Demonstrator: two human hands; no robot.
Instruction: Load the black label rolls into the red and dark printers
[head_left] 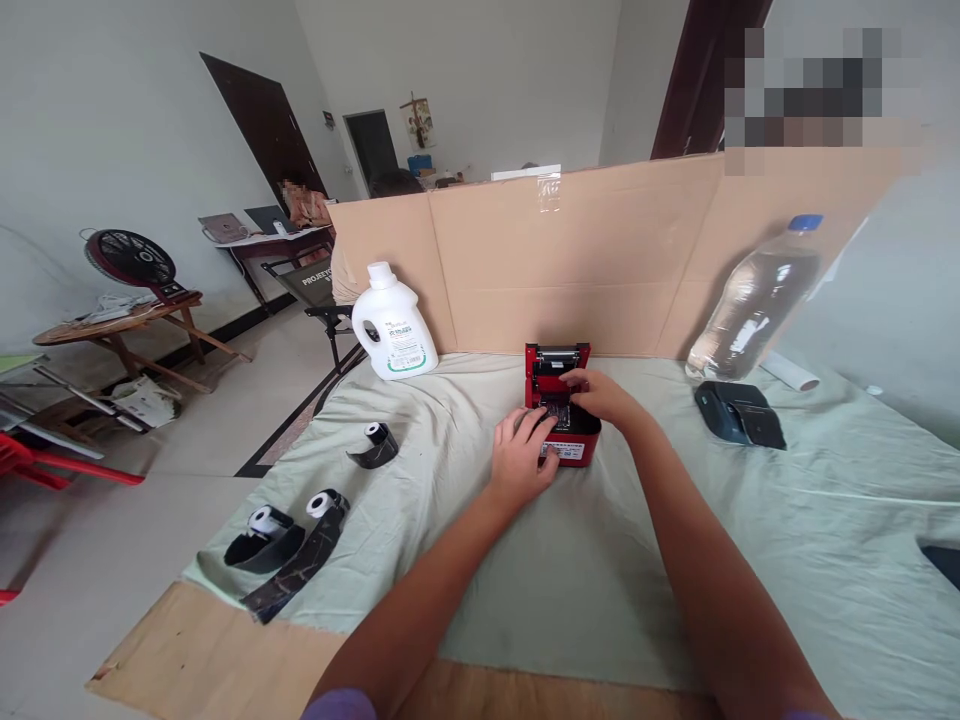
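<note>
A red and black device (574, 452) stands on the green cloth (570, 590), its lid (557, 362) raised at the back. My left hand (523, 452) lies over its left front corner with the fingers spread, some over the black opening and the thumb near the white label. My right hand (598, 395) reaches in from the right, fingers bent at the inner edge by the raised lid; whether they pinch anything is too small to tell. Dark material with light markings shows inside the device between my hands.
Black rolls with white cores (380, 440) lie at left. A white jug (394, 325) stands before the cardboard screen (555, 260). At right are a large water bottle (761, 295), a black device (739, 413) and a white tube (790, 371). People are partly visible beyond.
</note>
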